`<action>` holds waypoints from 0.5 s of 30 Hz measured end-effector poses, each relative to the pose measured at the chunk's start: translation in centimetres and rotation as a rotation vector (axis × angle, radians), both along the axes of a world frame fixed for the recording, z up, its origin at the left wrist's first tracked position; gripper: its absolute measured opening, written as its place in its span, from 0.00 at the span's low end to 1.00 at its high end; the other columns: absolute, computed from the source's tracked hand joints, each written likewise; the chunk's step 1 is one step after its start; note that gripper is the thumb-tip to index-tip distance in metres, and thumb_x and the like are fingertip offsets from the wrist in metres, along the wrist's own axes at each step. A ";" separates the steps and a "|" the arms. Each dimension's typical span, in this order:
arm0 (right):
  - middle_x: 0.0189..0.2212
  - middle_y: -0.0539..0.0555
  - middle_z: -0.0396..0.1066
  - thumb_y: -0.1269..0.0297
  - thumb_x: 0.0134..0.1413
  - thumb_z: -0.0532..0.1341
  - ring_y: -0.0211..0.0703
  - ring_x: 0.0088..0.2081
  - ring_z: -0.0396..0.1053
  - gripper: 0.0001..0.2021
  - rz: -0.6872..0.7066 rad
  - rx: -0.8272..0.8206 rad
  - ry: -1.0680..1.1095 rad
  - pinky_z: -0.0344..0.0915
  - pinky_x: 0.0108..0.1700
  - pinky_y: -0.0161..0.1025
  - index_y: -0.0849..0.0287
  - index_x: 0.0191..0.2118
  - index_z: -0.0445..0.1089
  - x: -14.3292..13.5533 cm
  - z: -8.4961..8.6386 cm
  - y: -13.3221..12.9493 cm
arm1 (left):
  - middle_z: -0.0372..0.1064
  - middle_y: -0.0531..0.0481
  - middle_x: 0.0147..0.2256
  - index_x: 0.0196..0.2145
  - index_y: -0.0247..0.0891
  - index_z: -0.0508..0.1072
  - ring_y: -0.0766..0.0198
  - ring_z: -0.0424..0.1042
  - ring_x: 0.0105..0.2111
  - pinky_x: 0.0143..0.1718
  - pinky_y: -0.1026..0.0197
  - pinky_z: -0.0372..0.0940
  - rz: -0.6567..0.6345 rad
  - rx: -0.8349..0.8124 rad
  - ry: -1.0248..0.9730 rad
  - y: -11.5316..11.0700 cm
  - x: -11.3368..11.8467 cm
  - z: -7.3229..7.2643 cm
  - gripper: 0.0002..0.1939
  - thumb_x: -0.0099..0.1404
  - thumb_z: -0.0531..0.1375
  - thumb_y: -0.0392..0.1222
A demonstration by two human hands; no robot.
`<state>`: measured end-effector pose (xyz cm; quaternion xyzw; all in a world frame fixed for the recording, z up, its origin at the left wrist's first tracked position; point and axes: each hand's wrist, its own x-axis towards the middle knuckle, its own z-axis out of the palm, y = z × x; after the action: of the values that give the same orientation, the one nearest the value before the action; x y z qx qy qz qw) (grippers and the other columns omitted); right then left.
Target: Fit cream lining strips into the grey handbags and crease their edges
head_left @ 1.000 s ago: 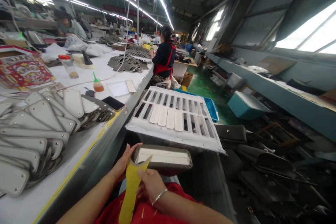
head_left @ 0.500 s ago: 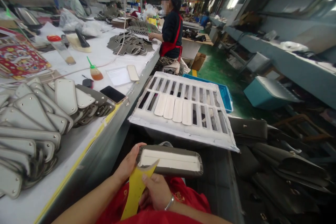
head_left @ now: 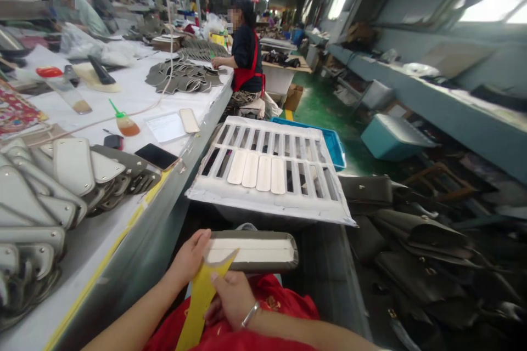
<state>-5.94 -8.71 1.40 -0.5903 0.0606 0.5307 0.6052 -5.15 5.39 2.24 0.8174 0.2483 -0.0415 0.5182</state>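
My left hand is closed around the left end of a long dark grey bag part with a cream rectangular face and a line along its length. In my right hand, a yellow strip with a notched, pointed end is pinched between thumb and fingers. One tip of the strip lies over the cream face, near its left part. Both hands are low in the head view, over my red apron. The underside of the bag part is hidden.
Ahead stands a white slatted rack bearing several cream strips. Riveted grey panels and a phone lie on the left table. Dark bags are piled at right. A co-worker sits beyond the rack.
The view has turned to the right, so the table, rack and co-worker appear farther left. Both hands keep their hold, and the bag part looks a little more level.
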 end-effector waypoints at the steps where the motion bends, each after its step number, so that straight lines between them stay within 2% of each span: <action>1: 0.19 0.54 0.71 0.52 0.58 0.49 0.40 0.18 0.68 0.19 -0.019 -0.006 0.017 0.65 0.20 0.33 0.62 0.38 0.69 -0.2 0.1 0.0 | 0.70 0.45 0.34 0.40 0.36 0.68 0.54 0.70 0.36 0.39 0.54 0.63 -0.022 0.055 0.009 0.2 0.0 0.1 0.24 0.62 0.46 0.59; 3: 0.22 0.55 0.72 0.53 0.56 0.53 0.43 0.22 0.71 0.17 -0.053 0.016 0.035 0.69 0.25 0.37 0.61 0.37 0.70 -0.3 0.3 -0.1 | 0.67 0.40 0.45 0.46 0.36 0.67 0.49 0.68 0.42 0.43 0.50 0.60 -0.096 0.244 -0.009 0.4 0.2 0.4 0.24 0.60 0.50 0.56; 5: 0.25 0.56 0.73 0.53 0.54 0.56 0.46 0.27 0.72 0.15 -0.071 0.061 0.005 0.70 0.29 0.40 0.61 0.38 0.70 -0.3 0.6 -0.5 | 0.62 0.40 0.52 0.51 0.37 0.64 0.48 0.63 0.49 0.48 0.48 0.57 -0.250 0.501 -0.068 0.2 0.6 0.5 0.24 0.61 0.51 0.52; 8: 0.27 0.57 0.73 0.54 0.50 0.61 0.50 0.31 0.73 0.16 -0.088 0.112 -0.059 0.70 0.32 0.43 0.60 0.40 0.70 0.0 0.6 -1.1 | 0.68 0.41 0.45 0.49 0.36 0.67 0.52 0.64 0.47 0.48 0.51 0.56 -0.482 0.762 -0.111 -0.2 1.1 0.3 0.21 0.65 0.46 0.49; 11: 0.26 0.57 0.73 0.54 0.48 0.62 0.50 0.30 0.72 0.16 -0.098 0.144 -0.040 0.70 0.31 0.43 0.61 0.40 0.70 0.5 -0.1 -1.3 | 0.69 0.39 0.42 0.47 0.35 0.69 0.50 0.66 0.43 0.47 0.50 0.56 -0.470 0.738 -0.106 -0.5 1.7 -0.2 0.22 0.65 0.45 0.51; 15: 0.23 0.57 0.71 0.52 0.52 0.57 0.47 0.22 0.70 0.15 -0.129 0.065 0.112 0.68 0.26 0.42 0.60 0.36 0.70 0.8 -1.1 -0.7 | 0.71 0.38 0.39 0.46 0.38 0.70 0.44 0.65 0.45 0.53 0.46 0.47 -0.241 0.374 -0.149 -0.9 2.8 0.0 0.22 0.59 0.55 0.53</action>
<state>-5.15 -9.42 0.26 -0.5346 0.1151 0.5247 0.6524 -2.37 4.47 2.28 0.9237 0.1131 0.0042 0.3660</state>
